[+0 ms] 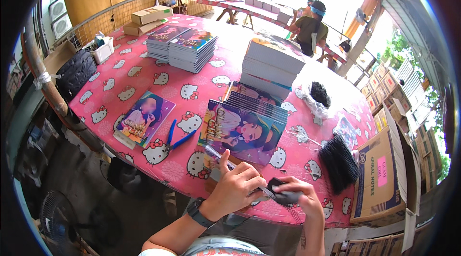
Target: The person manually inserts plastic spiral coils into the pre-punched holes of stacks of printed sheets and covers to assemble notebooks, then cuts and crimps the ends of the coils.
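Note:
My left hand (238,185), a dark watch on its wrist, is closed around a notebook (214,153) held nearly edge-on at the table's near side. My right hand (303,195) grips a black-and-grey hand tool (287,197) against the near end of that notebook's edge. A thin spiral coil (294,212) hangs below the right hand. Just beyond, a fanned pile of spiral notebooks (245,133) lies with illustrated covers up. Blue-handled pliers (181,140) rest left of this pile, beside a single purple notebook (146,117). The held notebook's cover is mostly hidden by my fingers.
Tall notebook stacks (271,64) (185,49) stand farther back on the pink patterned tablecloth (108,100). Black spiral coils (339,164) lie at right, near an open cardboard box (379,176). A black bag (77,71) sits at left. Another person (312,28) works at a far table.

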A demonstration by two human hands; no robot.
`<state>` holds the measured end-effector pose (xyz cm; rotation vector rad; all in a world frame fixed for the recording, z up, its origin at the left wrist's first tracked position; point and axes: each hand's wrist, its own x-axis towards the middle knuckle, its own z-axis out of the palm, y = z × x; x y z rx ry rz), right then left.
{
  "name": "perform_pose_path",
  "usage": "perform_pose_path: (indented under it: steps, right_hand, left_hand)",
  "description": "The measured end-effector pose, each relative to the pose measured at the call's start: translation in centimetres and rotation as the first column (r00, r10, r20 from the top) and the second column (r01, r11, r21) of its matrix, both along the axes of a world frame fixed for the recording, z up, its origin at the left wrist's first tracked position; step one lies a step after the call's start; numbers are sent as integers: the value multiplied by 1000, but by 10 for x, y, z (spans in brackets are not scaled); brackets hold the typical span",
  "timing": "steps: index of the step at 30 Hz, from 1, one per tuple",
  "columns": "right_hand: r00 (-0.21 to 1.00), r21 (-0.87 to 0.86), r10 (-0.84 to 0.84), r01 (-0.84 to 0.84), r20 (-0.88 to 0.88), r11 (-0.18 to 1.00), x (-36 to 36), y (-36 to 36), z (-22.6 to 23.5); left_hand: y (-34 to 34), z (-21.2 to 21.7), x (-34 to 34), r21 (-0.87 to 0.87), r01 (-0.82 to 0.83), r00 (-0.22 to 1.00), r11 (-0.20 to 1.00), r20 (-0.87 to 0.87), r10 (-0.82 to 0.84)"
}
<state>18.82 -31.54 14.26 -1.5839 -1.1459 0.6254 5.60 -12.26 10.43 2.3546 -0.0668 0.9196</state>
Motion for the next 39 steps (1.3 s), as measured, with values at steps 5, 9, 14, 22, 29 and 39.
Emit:
perform_pose_path:
  steps: [5, 9, 14, 22, 29, 39]
  right_hand:
    - [966, 128, -258, 259, -23, 957, 19, -7, -1]
    - [998, 72, -1, 5, -58, 997, 14, 13, -32]
    - [883, -23, -137, 165, 449, 986, 31, 10, -95]
    - [613, 96, -524, 592, 592, 800, 18, 11, -112]
    - [793, -29, -543, 558, -276, 830, 30, 8, -100]
    - [900, 33, -351, 371, -259, 928, 12, -16, -106]
  left_hand:
    - [-1, -2, 2, -10, -24, 1000, 1000, 13, 24]
    - [-4, 2, 8, -14, -37, 999, 999, 12, 37]
    - [-16, 19, 13, 73, 54, 999, 996, -7, -54]
    - [-18, 18, 14, 112, 148, 989, 983, -34, -145]
    - [-15, 17, 14, 134, 66, 997, 989, -56, -59]
    - [-5, 21, 6, 4, -27, 998, 1000, -65, 27]
